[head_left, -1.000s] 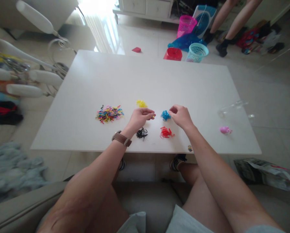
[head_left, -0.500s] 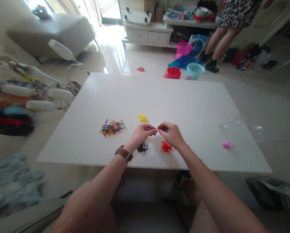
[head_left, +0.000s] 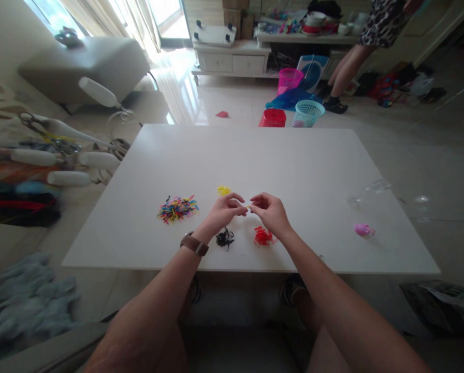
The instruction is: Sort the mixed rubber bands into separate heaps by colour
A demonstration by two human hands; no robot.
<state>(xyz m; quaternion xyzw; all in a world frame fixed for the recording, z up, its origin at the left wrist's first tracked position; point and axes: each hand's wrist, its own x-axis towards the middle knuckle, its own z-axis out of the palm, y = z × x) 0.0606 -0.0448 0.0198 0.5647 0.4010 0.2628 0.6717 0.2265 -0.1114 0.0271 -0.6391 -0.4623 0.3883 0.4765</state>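
Over the middle of the white table (head_left: 247,155), my left hand (head_left: 228,211) and my right hand (head_left: 270,211) meet fingertip to fingertip. A tiny yellow rubber band (head_left: 248,207) shows between them, pinched by both hands, though its shape is hard to make out. Behind my left hand lies a small yellow pile of bands (head_left: 223,190). Nearer to me are a black pile (head_left: 225,238) and a red pile (head_left: 263,236). A larger mixed-colour pile (head_left: 177,209) spreads to the left of my left hand.
A pink toy-like item (head_left: 364,230) and a clear object (head_left: 354,201) lie on the table's right side. Beyond the far edge stand a red bin (head_left: 273,118) and a light-blue basket (head_left: 308,113). Another person's legs (head_left: 343,75) are at the back right.
My fingers have loosened slightly, the left index finger lifting from the thumb, and a yellow band now shows between the fingertips. The view shifted slightly, and the other person's legs changed stance.
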